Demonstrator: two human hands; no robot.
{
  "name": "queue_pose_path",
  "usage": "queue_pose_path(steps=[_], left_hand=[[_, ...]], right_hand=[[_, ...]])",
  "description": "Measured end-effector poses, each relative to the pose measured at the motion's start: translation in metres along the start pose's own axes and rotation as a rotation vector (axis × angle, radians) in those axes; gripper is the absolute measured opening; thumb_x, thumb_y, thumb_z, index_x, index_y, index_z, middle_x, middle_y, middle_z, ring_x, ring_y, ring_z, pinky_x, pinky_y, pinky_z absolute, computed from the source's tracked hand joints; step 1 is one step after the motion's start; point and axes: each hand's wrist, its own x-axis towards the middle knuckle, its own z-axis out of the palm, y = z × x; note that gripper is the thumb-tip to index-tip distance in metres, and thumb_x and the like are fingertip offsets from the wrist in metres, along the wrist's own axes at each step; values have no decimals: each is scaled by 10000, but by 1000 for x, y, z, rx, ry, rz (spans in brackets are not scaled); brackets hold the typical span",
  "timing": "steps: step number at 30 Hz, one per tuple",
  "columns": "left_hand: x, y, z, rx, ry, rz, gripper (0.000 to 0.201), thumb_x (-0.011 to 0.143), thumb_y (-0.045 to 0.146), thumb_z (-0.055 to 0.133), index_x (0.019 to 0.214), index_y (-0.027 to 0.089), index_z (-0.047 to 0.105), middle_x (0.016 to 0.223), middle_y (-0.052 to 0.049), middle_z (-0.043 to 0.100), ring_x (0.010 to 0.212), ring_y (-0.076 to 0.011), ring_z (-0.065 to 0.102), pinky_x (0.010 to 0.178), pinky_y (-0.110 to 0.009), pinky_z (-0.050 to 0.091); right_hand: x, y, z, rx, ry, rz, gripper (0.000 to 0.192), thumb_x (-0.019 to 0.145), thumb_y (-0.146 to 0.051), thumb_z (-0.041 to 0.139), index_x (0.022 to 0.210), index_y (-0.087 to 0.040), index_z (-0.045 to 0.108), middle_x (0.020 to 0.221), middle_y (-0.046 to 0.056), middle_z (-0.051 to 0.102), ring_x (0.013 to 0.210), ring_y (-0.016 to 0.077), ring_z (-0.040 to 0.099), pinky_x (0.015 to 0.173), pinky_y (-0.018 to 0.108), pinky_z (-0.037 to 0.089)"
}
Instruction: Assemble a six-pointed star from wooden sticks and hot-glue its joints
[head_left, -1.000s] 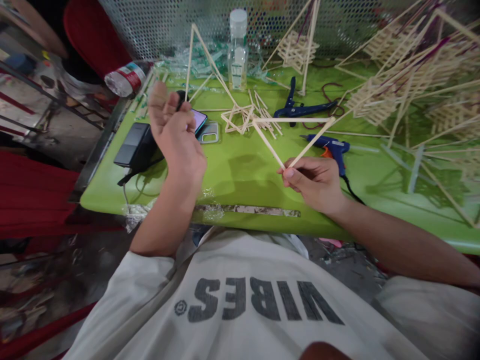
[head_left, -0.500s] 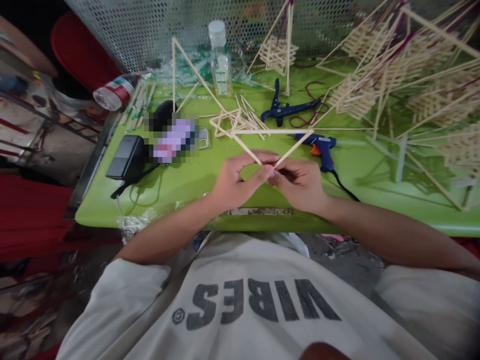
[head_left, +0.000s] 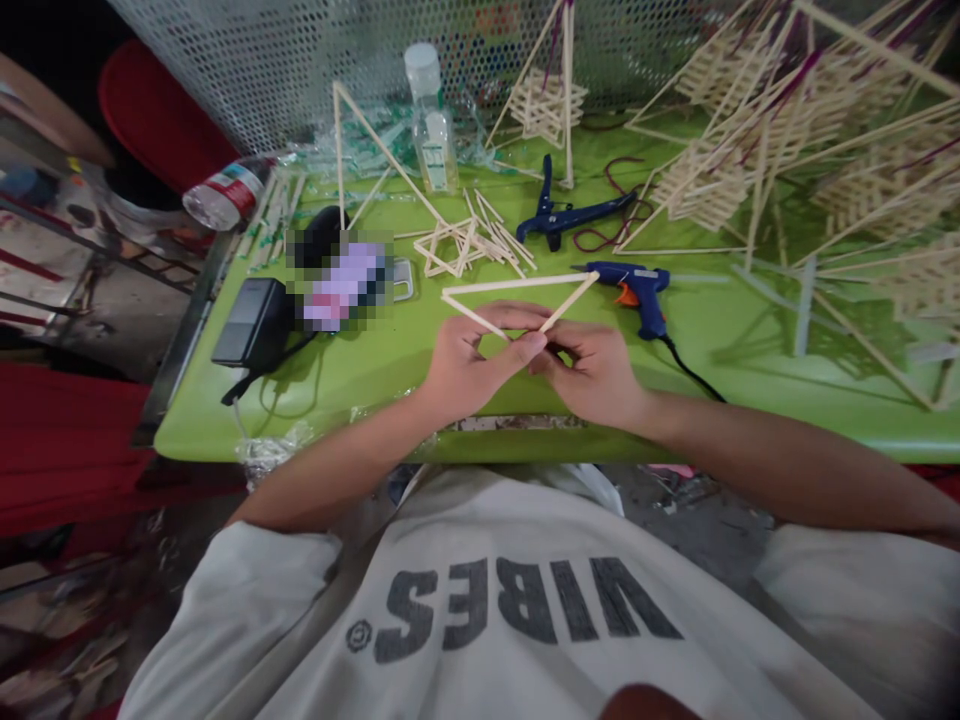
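Both hands grip one triangle of pale wooden sticks (head_left: 517, 284), meeting at its near corner. My left hand (head_left: 480, 360) pinches that corner from the left, thumb on top. Against it, the fingers of my right hand (head_left: 596, 370) are closed on the same corner, partly hidden. The triangle's long side lies away from me, above the green table (head_left: 390, 370). Just beyond my right hand is a blue glue gun (head_left: 641, 290) with an orange trigger. Several loose sticks and a small star-shaped stick frame (head_left: 450, 245) lie beyond the triangle.
Finished-looking stick structures (head_left: 705, 180) crowd the right side. A blue cutter (head_left: 562, 215), a clear bottle (head_left: 433, 130) and a perforated metal panel (head_left: 300, 60) stand at the back. To the left are a black charger-like box (head_left: 251, 320), a blurred phone-like object (head_left: 349, 285) and a plastic bottle (head_left: 225, 195).
The triangle has turned slightly in my hands, its far side shifting left and a little nearer to me. Both hands stay closed on the near corner.
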Motion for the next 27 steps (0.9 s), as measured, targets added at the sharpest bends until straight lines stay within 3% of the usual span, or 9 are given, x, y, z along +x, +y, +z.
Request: queue_pose_path(steps=[5,10,22,27], left_hand=[[3,2,-2,-98,43,-113,247,1003,495,995,1142,293,970,1122,-62,943,923,-195,888,854,-313,741],[7,7,-6,-153,91,-172,243,987,516,1015,1079,295,972,1148,-51,947,1055,-229,920,973,-338,763],[11,7,-1,-224,78,-263,441,922,685,1020,1011,261,937,1006,-55,912,1037,-253,903,988,-406,768],[8,9,1,-219,13,-264,414,961,650,998,1093,261,946,1128,-74,924,897,-196,848,798,-332,737]], right_hand=[[3,6,0,79,-35,33,506,1024,-716,872,928,-220,888,834,53,811,740,201,664,665,343,526],[2,6,3,67,-37,135,494,1022,-696,875,1058,-208,935,829,54,821,673,165,587,606,314,475],[11,6,9,264,39,122,531,946,-691,964,813,-191,844,657,-11,667,546,97,448,528,294,336],[10,3,8,215,54,85,562,970,-710,938,765,-201,817,601,-28,608,529,98,424,516,298,310]])
